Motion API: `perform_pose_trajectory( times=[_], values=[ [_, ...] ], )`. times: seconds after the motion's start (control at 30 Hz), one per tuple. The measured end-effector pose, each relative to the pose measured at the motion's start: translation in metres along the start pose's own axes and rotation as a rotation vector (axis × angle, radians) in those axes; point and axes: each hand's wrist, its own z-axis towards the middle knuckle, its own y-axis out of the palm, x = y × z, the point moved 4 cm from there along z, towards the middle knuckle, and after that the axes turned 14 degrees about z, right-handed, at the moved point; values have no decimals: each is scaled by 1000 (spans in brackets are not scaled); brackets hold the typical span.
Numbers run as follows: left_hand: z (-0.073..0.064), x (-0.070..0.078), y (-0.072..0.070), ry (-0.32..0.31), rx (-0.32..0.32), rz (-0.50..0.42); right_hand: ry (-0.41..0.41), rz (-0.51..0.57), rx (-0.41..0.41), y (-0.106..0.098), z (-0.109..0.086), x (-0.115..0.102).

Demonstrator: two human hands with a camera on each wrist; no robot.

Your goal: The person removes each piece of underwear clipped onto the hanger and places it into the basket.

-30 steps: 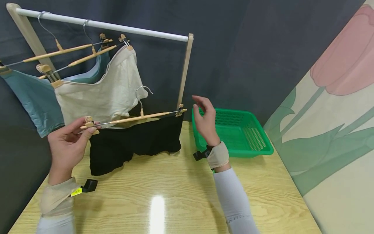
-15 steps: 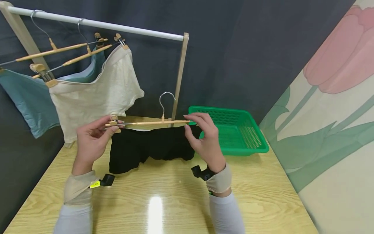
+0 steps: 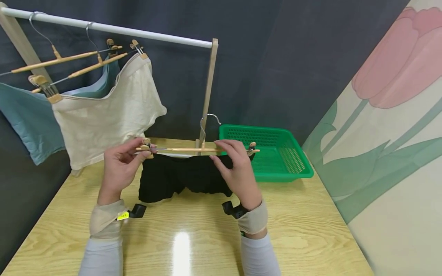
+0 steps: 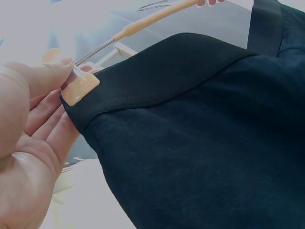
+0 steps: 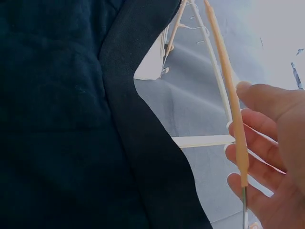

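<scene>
My left hand (image 3: 121, 168) pinches the left clip (image 4: 81, 88) of a wooden clip hanger (image 3: 183, 150). Black shorts (image 3: 183, 172) hang from it by a wide waistband (image 4: 152, 71), which sags between the clips. My right hand (image 3: 238, 172) holds the hanger's bar to the right of the hook (image 3: 203, 128), thumb on one side and fingers on the other. The right clip (image 3: 252, 147) shows beyond that hand. In the right wrist view, the thumb lies against the wooden bar (image 5: 233, 105), with the fingertips behind it.
A white rail (image 3: 138, 33) on wooden posts stands at the back left. Cream shorts (image 3: 103, 107) and a blue garment (image 3: 31, 119) hang there on clip hangers. A green basket (image 3: 286, 177) sits on the wooden table (image 3: 207, 245) at the right, near a flower-patterned wall (image 3: 397, 153).
The left hand has carried the hanger and black shorts to the right, away from the cream shorts. My right hand has come down from above the basket's edge onto the hanger's bar.
</scene>
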Motion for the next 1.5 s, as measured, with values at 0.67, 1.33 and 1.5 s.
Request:
perform_pose_trajectory(
  times=[0.67, 1.33, 1.5],
  values=[
    [4, -15, 12, -92, -88, 145, -131, -11, -19, 3, 3, 13],
    [-4, -24, 20, -120, -14, 244, -143, -75, -35, 9, -5, 16],
    [-2, -25, 24, -98, 27, 163, -135, -92, -34, 8, -6, 19]
  ],
)
